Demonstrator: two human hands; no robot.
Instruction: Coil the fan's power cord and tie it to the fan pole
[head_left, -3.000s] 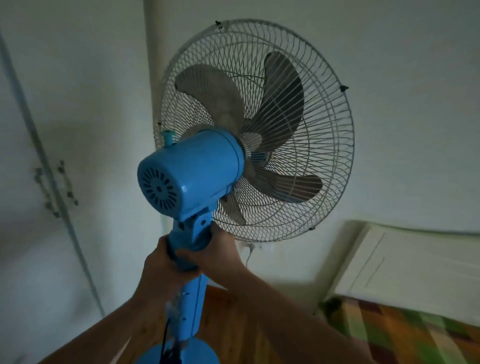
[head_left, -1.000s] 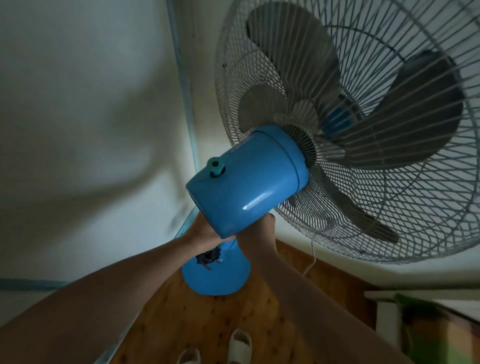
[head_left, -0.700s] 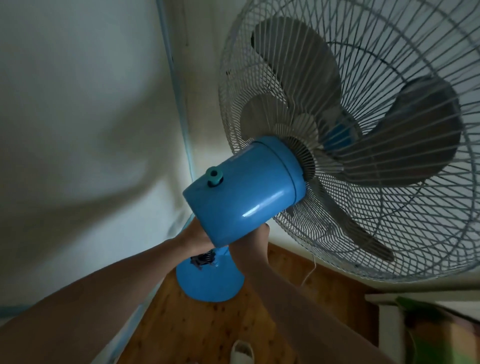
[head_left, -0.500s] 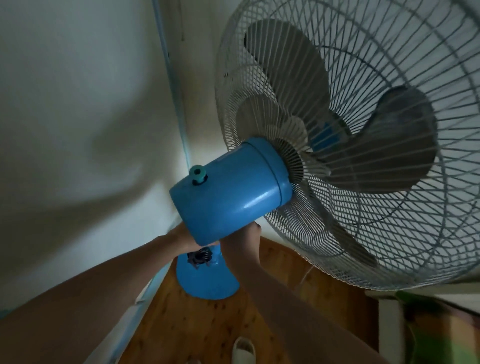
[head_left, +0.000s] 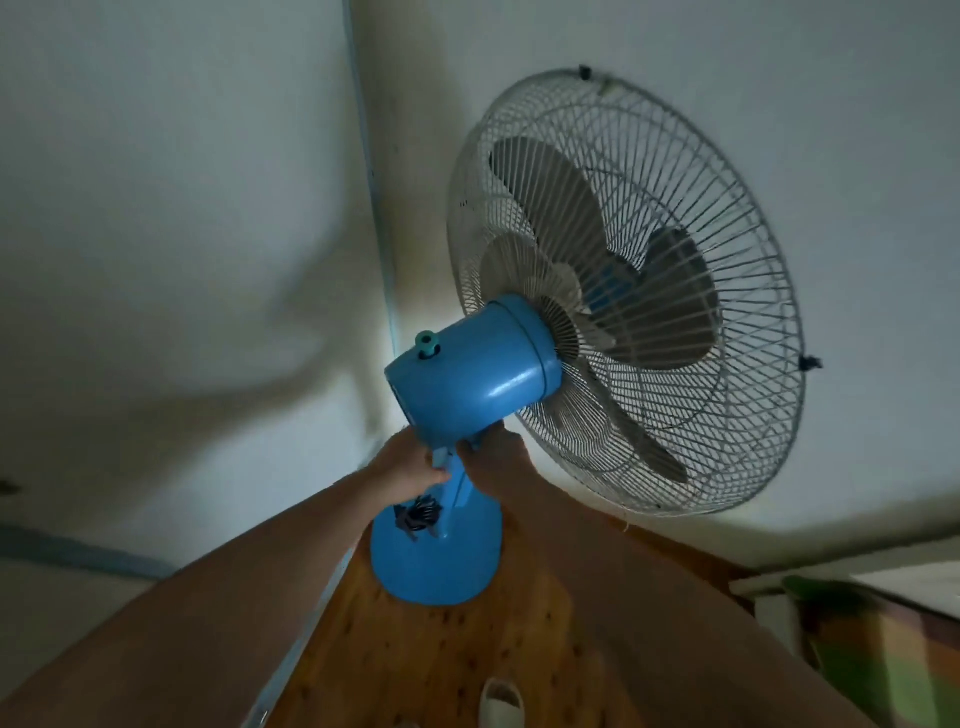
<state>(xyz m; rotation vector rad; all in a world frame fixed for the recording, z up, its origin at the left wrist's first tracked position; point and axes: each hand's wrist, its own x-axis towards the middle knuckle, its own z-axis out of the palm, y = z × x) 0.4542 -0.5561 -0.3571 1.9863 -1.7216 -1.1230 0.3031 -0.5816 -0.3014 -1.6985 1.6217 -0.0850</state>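
Since a moment ago you've drawn back, so the whole fan guard (head_left: 737, 218) now shows, your left hand (head_left: 410, 465) and right hand (head_left: 493, 452) gripping the fan pole (head_left: 457, 493) at centre frame, the coiled power cord (head_left: 418, 517) bundled just below, seemingly tied already.

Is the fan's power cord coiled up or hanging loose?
Coiled: the power cord sits bundled against the fan pole above the base. Whether it is tied, cannot tell.

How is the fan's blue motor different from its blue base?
The motor is a tilted drum up high; the base is a wide cone on the floor. The motor carries a teal knob; the base shows none. Both are blue, on one pole.
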